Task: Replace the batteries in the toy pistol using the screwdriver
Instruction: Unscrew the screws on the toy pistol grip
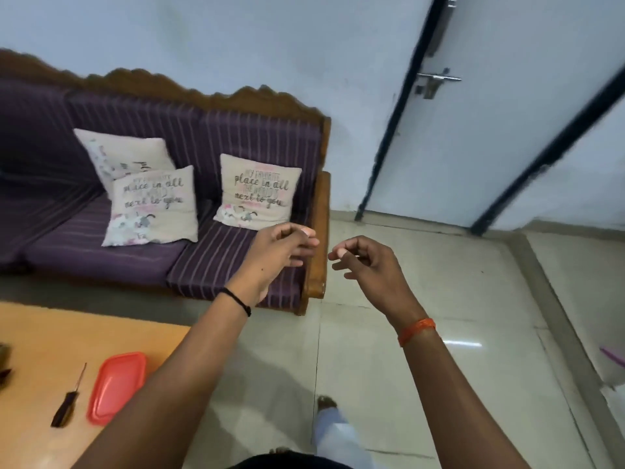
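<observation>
A dark-handled screwdriver [69,399] lies on the orange table [40,336] at the lower left, its thin shaft pointing away from me. Both my arms are stretched out in front of me above the floor, far from the table. My left hand [282,250] has loosely curled fingers and holds nothing. My right hand [363,260] is the same, a short gap from the left. A dark object [4,365] is cut off by the left edge; I cannot tell what it is. No batteries show.
A red plastic lid [116,387] lies on the table beside the screwdriver. A purple striped sofa [189,258] with three printed cushions stands behind. A white door [480,130] with a metal handle is at the right. My foot [326,402] stands on the tiled floor.
</observation>
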